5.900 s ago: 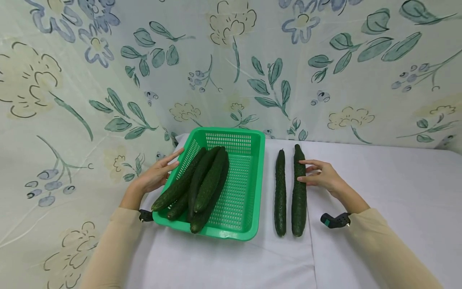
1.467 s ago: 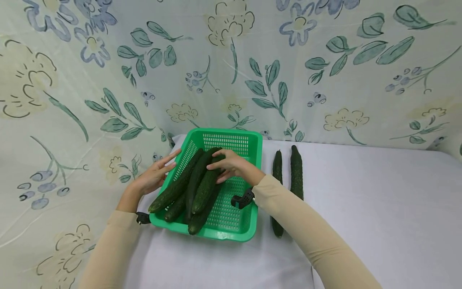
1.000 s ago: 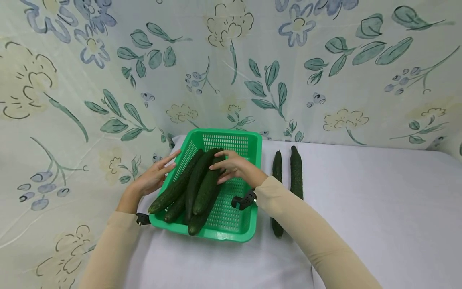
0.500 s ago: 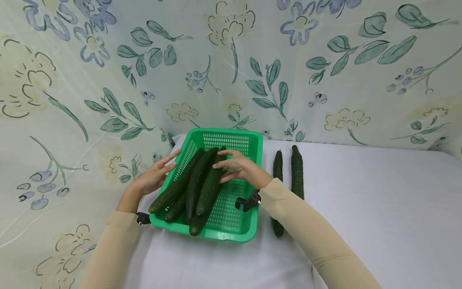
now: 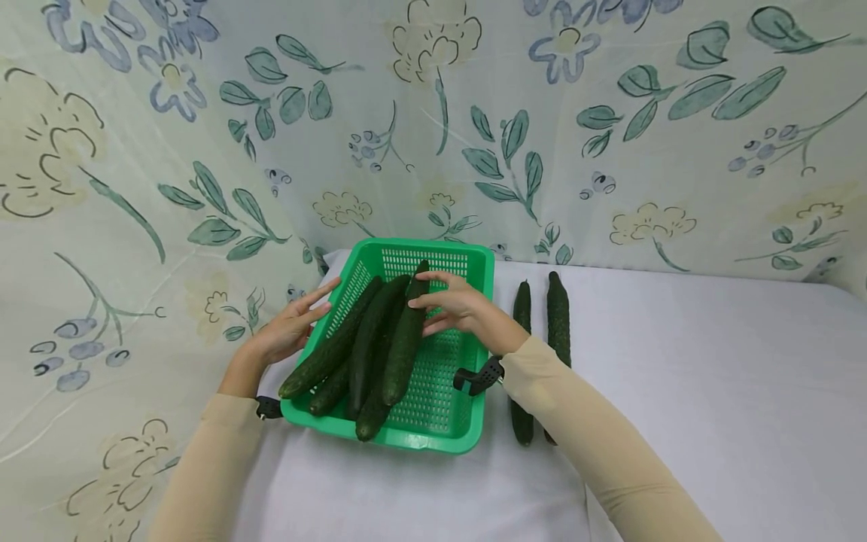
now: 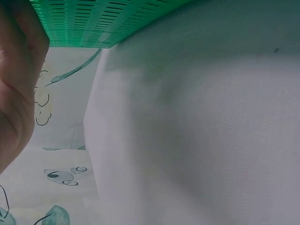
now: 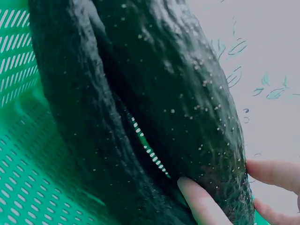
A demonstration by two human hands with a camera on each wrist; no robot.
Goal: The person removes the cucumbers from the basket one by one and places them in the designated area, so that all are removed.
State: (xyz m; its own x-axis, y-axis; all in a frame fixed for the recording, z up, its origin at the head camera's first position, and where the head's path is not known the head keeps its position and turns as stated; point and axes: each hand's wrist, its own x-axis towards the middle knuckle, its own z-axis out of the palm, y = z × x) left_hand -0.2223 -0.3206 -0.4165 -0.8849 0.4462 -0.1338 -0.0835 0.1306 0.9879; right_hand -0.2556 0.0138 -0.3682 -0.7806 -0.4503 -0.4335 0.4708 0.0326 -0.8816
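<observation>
My right hand [image 5: 457, 305] pinches the upper part of a dark green cucumber [image 5: 406, 350] inside the green plastic basket [image 5: 440, 446]. In the right wrist view the thumb [image 7: 201, 201] lies on one side of this cucumber [image 7: 187, 108], with fingers on the other; a second cucumber [image 7: 79, 108] runs alongside. Several more cucumbers [image 5: 332, 354] lie heaped in the basket's left half, partly overlapping. My left hand [image 5: 287, 331] rests against the basket's left side, fingers extended. Seen from the left wrist, that hand [image 6: 18, 84] is beside the slotted basket wall [image 6: 93, 23].
Two cucumbers, one slimmer [image 5: 521, 354] and one thicker [image 5: 558, 324], lie side by side on the white cloth [image 5: 711, 376] right of the basket; my right sleeve partly covers them. A floral curtain [image 5: 406, 135] hangs behind.
My right hand has gone from the thicker cucumber on the table to one in the basket. That cucumber has just shifted up and right, off the heap's edge. The left hand stays put.
</observation>
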